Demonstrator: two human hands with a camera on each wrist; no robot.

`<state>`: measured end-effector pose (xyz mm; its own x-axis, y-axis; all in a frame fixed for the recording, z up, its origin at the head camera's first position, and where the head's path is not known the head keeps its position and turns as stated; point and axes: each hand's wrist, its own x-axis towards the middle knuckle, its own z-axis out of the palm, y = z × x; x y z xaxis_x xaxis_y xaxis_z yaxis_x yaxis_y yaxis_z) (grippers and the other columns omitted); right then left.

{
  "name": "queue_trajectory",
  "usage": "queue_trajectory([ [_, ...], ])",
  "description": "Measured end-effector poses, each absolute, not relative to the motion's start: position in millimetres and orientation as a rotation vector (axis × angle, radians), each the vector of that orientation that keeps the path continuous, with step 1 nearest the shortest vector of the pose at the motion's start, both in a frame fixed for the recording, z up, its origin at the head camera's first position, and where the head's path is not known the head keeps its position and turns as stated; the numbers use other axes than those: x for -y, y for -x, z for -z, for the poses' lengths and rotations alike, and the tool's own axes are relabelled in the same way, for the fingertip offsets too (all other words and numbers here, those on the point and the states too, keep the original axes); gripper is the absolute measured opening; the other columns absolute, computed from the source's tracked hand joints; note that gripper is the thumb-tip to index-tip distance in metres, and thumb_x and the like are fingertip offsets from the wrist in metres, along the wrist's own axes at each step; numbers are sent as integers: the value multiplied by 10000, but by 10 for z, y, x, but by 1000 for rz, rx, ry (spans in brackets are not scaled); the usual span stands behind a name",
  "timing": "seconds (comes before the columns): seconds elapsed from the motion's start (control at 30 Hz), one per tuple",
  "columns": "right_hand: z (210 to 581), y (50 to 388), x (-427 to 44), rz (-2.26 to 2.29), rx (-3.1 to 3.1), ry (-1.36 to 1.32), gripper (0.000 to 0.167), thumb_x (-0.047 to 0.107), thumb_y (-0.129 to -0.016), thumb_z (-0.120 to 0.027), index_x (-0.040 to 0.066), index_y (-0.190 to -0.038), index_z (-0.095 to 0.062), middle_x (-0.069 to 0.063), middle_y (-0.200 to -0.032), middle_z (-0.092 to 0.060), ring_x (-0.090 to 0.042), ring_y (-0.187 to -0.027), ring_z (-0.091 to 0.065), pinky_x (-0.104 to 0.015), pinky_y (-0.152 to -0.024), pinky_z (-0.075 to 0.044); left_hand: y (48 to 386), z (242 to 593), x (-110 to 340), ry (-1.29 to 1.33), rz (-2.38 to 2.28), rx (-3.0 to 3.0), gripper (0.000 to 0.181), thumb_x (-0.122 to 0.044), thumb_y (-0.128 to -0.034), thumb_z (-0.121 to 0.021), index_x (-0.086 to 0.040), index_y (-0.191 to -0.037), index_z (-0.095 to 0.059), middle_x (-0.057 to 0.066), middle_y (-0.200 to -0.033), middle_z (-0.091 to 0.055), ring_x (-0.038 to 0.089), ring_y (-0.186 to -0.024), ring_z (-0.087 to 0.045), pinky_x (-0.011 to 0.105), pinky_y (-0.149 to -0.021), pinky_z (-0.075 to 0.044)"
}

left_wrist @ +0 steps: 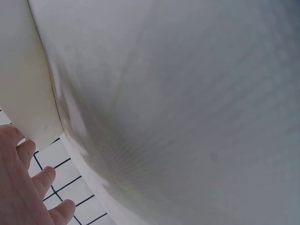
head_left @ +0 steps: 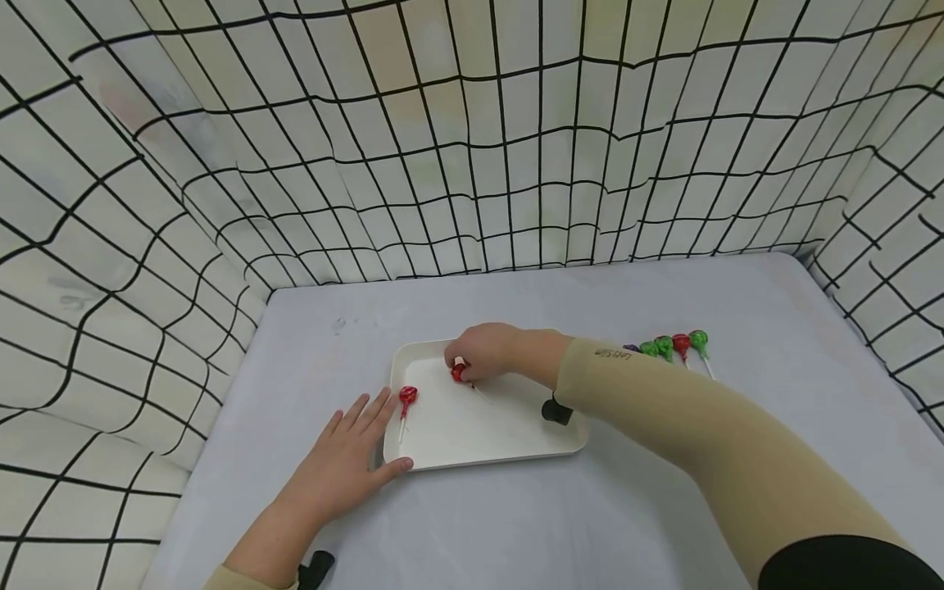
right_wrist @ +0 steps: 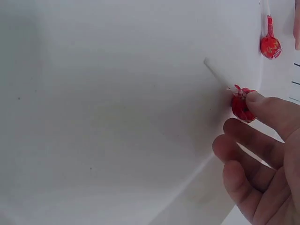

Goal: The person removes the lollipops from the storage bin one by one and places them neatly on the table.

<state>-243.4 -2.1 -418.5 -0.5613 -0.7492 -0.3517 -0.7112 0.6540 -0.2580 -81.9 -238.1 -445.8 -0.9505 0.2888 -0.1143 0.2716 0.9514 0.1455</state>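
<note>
My right hand [head_left: 487, 352] reaches over the far left part of a white tray [head_left: 479, 438]. It pinches a red-wrapped lollipop [right_wrist: 242, 108] by its round head, with the white stick pointing away from the fingers. Another red lollipop [head_left: 408, 396] lies along the tray's left side, its stick toward the near edge. My left hand [head_left: 345, 459] is spread flat at the tray's left edge, fingers straight and thumb at the near left corner. In the left wrist view, the fingertips [left_wrist: 44, 180] show beside the pale tray wall.
Right of the tray, partly behind the right forearm, lie several lollipops: a green one [head_left: 698, 340], a red one [head_left: 681, 344], more green ones and a purple one [head_left: 631, 347]. A black wire grid [head_left: 541, 156] with white backing surrounds the white-covered table [head_left: 516, 533].
</note>
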Motion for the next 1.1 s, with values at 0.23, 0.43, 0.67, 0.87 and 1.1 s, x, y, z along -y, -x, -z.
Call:
queue_trajectory([
  [0.23, 4191, 2412, 43, 83, -2447, 1141, 261, 276, -972, -655, 206, -1221, -689, 51, -997, -634, -144, -925, -557, -292, -883, -494, 814, 4440, 2372, -415, -196, -2965, 973, -647, -839, -654, -151, -1580, -267, 53, -1638, -226, 358, -1490, -200, 619, -1168, -179],
  [0.43, 4196, 2415, 57, 100, -2455, 1111, 257, 276, -966, -664, 203, -1209, -708, 60, -979, -631, -142, -926, -554, -292, -890, -492, 809, 4435, 2369, -417, -193, -2970, 970, -643, -840, -656, -146, -1579, -271, 55, -1636, -233, 359, -1488, -204, 621, -1165, -187],
  [0.67, 4199, 2426, 38, 132, -2440, 1095, 189, 274, -962, -672, 213, -1132, -728, 70, -974, -638, -125, -923, -551, -280, -876, -479, 808, 4445, 2387, -439, -215, -2980, 955, -635, -850, -655, -164, -1583, -263, 36, -1640, -225, 353, -1487, -210, 619, -1164, -189],
  [0.87, 4180, 2409, 30, 200, -2434, 1054, 178, 226, -956, -671, 187, -1118, -731, 66, -1002, -649, -126, -938, -555, -287, -899, -487, 809, 4446, 2380, -436, -216, -2972, 960, -643, -849, -649, -164, -1584, -259, 39, -1641, -219, 357, -1489, -205, 621, -1164, -188],
  [1.1, 4120, 2398, 35, 335, -2437, 999, 253, 168, -945, -679, 166, -1198, -697, 51, -1019, -647, -135, -937, -558, -266, -857, -499, 805, 4442, 2382, -420, -215, -2970, 968, -666, -848, -632, -169, -1586, -252, 40, -1641, -219, 358, -1491, -198, 621, -1166, -181],
])
